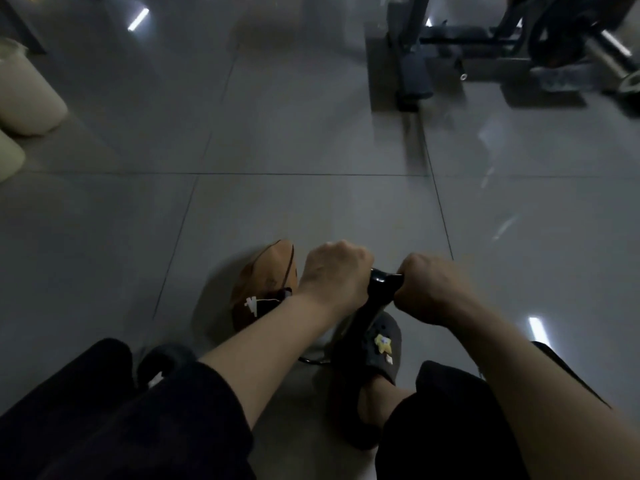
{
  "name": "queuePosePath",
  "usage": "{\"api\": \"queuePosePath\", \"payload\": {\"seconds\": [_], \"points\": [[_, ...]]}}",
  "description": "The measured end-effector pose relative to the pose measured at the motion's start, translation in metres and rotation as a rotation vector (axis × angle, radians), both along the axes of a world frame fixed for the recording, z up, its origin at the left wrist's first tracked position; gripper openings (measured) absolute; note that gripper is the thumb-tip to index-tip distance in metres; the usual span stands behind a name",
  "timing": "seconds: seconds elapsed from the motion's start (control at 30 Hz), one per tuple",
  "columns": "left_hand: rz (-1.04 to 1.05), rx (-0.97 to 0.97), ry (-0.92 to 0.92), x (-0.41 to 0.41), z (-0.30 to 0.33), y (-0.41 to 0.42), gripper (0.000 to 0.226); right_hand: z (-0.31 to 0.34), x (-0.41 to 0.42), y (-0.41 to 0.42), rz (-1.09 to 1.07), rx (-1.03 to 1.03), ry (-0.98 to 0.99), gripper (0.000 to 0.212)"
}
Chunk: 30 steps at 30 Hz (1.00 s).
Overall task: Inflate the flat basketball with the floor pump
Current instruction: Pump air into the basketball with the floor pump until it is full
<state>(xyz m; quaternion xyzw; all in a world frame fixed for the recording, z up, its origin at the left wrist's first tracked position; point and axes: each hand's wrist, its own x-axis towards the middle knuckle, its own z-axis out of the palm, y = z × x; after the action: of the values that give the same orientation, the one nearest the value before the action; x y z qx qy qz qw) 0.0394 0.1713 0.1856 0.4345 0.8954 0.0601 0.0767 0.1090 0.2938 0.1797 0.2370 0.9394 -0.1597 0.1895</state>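
Pump base (349, 327) hidden behind arms (277, 341).

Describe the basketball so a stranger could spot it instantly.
Start from the two fists on the black pump handle low in the view. Just beyond the left hand, on the grey tiled floor, lies the basketball: orange-brown, caved in, the only orange thing here.

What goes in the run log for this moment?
both hands grip black pump handle | creased orange basketball on grey tiled floor | still flat

Glossy tiled floor (294, 140), shiny black pump handle (381, 284)
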Motion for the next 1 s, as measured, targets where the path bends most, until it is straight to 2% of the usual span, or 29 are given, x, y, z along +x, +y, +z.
{"api": "queuePosePath", "payload": {"seconds": [0.27, 0.43, 0.6, 0.67, 0.8, 0.93, 1.0], "points": [[0.034, -0.096, -0.061, -0.007, -0.057, -0.008, 0.007, -0.039, -0.007, -0.015, 0.041, 0.007, -0.121, 0.032], [0.046, -0.148, -0.075, 0.009, -0.066, -0.021, 0.010, -0.050, 0.003, -0.027, 0.084, 0.012, -0.172, 0.033], [0.034, -0.161, -0.115, 0.025, -0.052, -0.022, 0.014, -0.042, 0.022, -0.028, 0.071, 0.000, -0.160, 0.015], [0.014, -0.166, -0.113, 0.026, -0.039, -0.026, 0.013, -0.031, 0.026, -0.029, 0.087, -0.002, -0.141, 0.014], [-0.011, -0.095, -0.021, 0.022, 0.013, -0.028, 0.017, 0.022, 0.019, -0.022, 0.077, -0.001, -0.040, 0.028], [-0.020, 0.132, 0.095, 0.009, 0.089, -0.016, 0.015, 0.111, 0.009, -0.003, 0.067, -0.071, 0.049, 0.017], [-0.036, 0.164, 0.087, 0.009, 0.104, -0.012, 0.007, 0.128, 0.008, 0.000, 0.078, -0.078, 0.035, 0.014]]}}
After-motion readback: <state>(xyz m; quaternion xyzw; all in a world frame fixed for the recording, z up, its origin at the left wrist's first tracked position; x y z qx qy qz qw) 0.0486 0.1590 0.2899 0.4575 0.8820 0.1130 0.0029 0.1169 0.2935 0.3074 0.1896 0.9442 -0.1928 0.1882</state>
